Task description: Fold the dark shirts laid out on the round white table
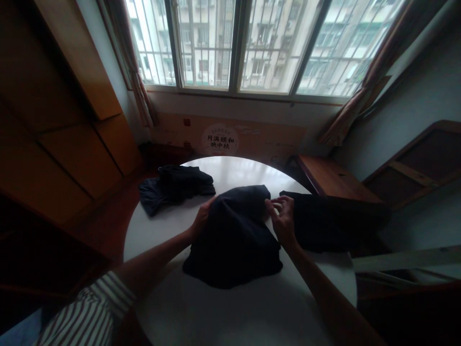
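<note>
A dark navy garment, partly folded, lies in front of me on a round white table. Its upper part is raised between my hands, and its lower edge rests on the tabletop. My left hand grips its left side, with the fingers mostly hidden behind the cloth. At the upper right edge, my right hand pinches the fabric between thumb and fingertips, the other fingers curled. The cloth is too dark to tell what kind of garment it is.
A heap of dark clothing sits at the table's back left. More dark folded cloth lies at the right edge, by a wooden desk. Beyond are a barred window and curtains; wooden cabinets stand left.
</note>
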A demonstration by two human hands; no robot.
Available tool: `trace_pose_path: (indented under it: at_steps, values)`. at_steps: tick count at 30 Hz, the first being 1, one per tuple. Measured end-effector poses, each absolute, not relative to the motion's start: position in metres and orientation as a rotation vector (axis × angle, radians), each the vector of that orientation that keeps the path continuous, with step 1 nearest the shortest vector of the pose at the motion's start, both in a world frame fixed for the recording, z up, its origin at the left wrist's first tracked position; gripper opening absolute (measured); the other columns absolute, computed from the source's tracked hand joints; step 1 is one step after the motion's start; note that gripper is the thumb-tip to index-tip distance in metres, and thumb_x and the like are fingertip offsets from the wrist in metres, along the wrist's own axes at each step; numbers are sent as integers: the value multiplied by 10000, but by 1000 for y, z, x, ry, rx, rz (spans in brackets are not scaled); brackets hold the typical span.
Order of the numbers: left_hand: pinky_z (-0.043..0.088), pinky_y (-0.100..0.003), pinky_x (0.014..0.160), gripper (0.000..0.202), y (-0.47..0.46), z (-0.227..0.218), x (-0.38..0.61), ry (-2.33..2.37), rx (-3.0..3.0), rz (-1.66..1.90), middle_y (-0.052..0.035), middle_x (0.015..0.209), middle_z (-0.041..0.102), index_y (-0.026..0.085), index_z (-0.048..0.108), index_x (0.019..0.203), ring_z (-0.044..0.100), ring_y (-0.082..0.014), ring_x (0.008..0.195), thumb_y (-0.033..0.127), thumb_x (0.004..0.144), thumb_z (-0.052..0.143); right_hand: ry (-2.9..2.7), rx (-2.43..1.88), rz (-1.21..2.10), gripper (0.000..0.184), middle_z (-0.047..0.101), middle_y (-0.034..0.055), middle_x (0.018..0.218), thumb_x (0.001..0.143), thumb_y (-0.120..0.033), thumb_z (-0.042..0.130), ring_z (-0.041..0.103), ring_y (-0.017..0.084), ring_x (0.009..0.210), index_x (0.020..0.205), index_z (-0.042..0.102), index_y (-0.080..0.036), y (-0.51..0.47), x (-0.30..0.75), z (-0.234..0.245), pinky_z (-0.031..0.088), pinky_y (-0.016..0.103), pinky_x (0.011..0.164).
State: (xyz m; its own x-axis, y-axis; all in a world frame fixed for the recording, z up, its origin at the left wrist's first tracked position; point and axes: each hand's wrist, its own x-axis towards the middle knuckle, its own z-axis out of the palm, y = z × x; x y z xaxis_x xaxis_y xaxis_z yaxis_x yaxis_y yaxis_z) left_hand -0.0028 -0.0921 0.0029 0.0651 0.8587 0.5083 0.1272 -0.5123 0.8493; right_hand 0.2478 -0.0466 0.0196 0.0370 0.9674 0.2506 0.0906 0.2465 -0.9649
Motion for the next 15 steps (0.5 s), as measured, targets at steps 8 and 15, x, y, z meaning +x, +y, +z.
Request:
trace_pose_path:
  at_steps: [8, 15]
  values:
    - [319, -511, 1173, 512, -121, 17, 18, 496, 2422, 885, -120, 1519, 440, 234, 459, 1463, 346, -294, 1441, 198, 953, 434, -1637, -720, 1798, 714, 685, 93, 1188, 639, -677, 774, 621, 311, 1152, 1187, 646, -238, -80, 233, -6, 492, 447, 982]
    - [550, -327, 746, 285, -105, 20, -4, 789, 2085, 1432, -77, 794, 710, 175, 666, 704, 692, -190, 790, 105, 868, 444, -1390, -800, 1898, 613, 731, 48, 1104, 632, -282, 799, 702, 236, 910, 1221, 630, -244, -80, 225, 15, 567, 323, 761]
